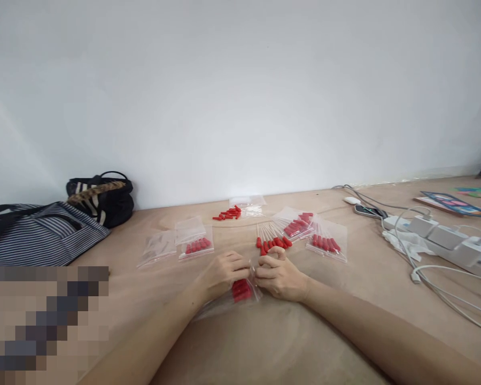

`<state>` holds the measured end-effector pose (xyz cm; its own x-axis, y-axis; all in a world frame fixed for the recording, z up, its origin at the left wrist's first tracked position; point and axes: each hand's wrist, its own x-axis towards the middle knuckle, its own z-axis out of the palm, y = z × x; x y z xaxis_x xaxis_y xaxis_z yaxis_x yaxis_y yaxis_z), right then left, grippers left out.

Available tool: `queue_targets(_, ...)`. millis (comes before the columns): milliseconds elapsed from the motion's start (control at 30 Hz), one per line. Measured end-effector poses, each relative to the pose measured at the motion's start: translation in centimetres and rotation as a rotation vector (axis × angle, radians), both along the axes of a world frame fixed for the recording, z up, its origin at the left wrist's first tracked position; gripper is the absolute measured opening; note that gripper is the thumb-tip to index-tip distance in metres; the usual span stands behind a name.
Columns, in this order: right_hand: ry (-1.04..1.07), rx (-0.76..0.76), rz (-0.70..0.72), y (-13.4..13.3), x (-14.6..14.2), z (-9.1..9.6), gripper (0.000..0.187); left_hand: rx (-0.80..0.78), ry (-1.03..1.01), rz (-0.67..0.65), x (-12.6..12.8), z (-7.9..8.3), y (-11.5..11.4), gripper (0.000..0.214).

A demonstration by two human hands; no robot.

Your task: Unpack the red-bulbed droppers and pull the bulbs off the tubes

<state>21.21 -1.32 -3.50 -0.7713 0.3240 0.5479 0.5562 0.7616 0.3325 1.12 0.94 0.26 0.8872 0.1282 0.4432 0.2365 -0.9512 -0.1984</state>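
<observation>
My left hand point(223, 274) and my right hand point(278, 276) meet in the middle of the beige surface, both with fingers closed on the top edge of a clear plastic bag point(240, 295) with red-capped pieces inside. Just beyond my right hand lies a loose bunch of thin sticks with red tips point(271, 239). Filled clear bags point(327, 241) lie to the right and another filled bag point(196, 245) to the left. A small heap of loose red caps point(228, 213) sits near the wall.
A striped bag point(36, 232) and a black bag point(102, 198) stand at the left by the wall. At the right lie a power strip with chargers point(444, 238), white cables point(444, 291), a phone point(369, 210) and printed sheets point(457, 204).
</observation>
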Motion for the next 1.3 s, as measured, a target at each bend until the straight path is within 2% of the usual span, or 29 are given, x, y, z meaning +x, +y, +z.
queue_targets(133,0.095,-0.012,0.106,-0.1,0.5,0.9,0.022,-0.228,-0.015,0.099,-1.0,0.3,0.4,0.030)
queue_targets(233,0.118,-0.098,0.085,-0.3,0.8,1.3,0.022,-0.460,-0.072,0.254,-1.5,0.6,-0.6,0.025)
queue_targets(267,0.121,-0.144,0.071,-0.5,0.9,1.5,0.021,-0.534,-0.077,0.318,-1.6,0.7,-1.2,0.031)
queue_targets(367,0.158,-0.315,0.035,-1.0,1.0,1.8,0.013,-0.692,-0.026,0.459,-2.0,0.8,-3.4,0.074)
queue_targets(400,0.174,-0.380,0.025,-1.2,1.0,1.9,0.013,-0.719,-0.012,0.486,-2.1,0.8,-4.1,0.081)
queue_targets(467,0.203,-0.507,0.002,-1.4,1.0,2.1,0.017,-0.741,-0.018,0.511,-2.3,0.5,-5.0,0.082)
queue_targets(567,0.244,-0.632,-0.071,-1.6,0.6,2.1,0.016,-0.739,-0.057,0.516,-2.3,0.0,-5.5,0.072)
queue_targets(733,0.255,-0.708,-0.107,-1.5,0.4,2.0,0.013,-0.736,-0.101,0.461,-2.1,-0.3,-5.2,0.062)
queue_targets(833,0.252,-0.742,-0.088,-1.5,0.4,2.0,0.027,-0.762,-0.131,0.464,-2.2,-0.4,-5.1,0.057)
queue_targets(933,0.323,-0.749,-0.085,-1.7,0.2,2.0,0.039,-0.788,-0.144,0.480,-2.3,-0.5,-5.1,0.056)
queue_targets(1100,0.367,-0.686,-0.072,-2.4,-0.8,2.0,0.014,-0.783,-0.124,0.476,-2.4,-0.6,-4.9,0.058)
queue_targets(1200,0.399,-0.667,-0.058,-2.6,-1.2,1.9,0.020,-0.772,-0.115,0.479,-2.3,-0.6,-4.9,0.057)
queue_targets(1300,0.413,-0.675,-0.115,-2.9,-1.5,1.9,0.029,-0.744,-0.113,0.489,-2.3,-0.6,-5.0,0.055)
